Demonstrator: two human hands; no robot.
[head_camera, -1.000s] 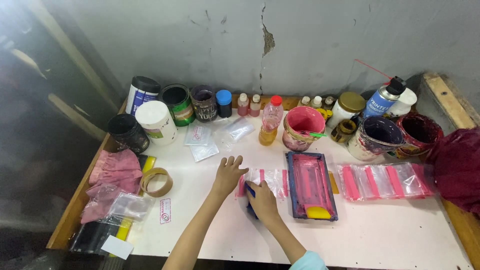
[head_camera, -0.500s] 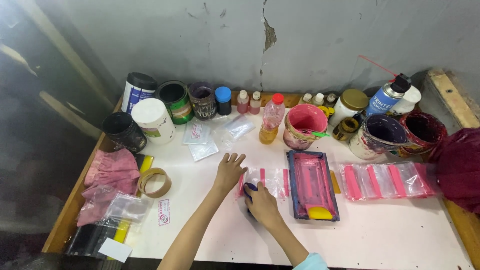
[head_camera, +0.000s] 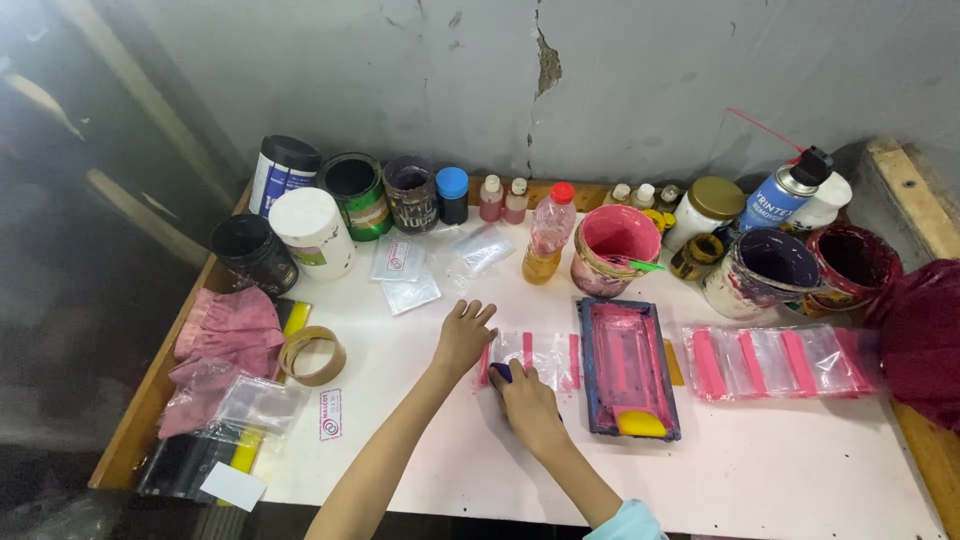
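A clear plastic bag with pink stripes (head_camera: 548, 355) lies flat on the white table (head_camera: 780, 470). My left hand (head_camera: 462, 335) rests palm down on the bag's left end, fingers spread. My right hand (head_camera: 527, 402) is closed around a small dark blue tool (head_camera: 502, 373) and presses it on the bag's near edge. Just right of the bag sits a blue-framed tray (head_camera: 626, 365) coated in pink paint, with a yellow sponge (head_camera: 640, 423) at its near end.
Paint cans, jars and bottles line the wall, among them a pink bucket (head_camera: 612, 246) and a spray can (head_camera: 785, 193). A row of pink-striped bags (head_camera: 780, 360) lies at the right. Tape roll (head_camera: 312, 354), pink rags (head_camera: 222, 330) and plastic pouches sit at the left.
My right hand has slid a little toward me and left along the bag with the blue tool. My left hand stays pressed on the bag.
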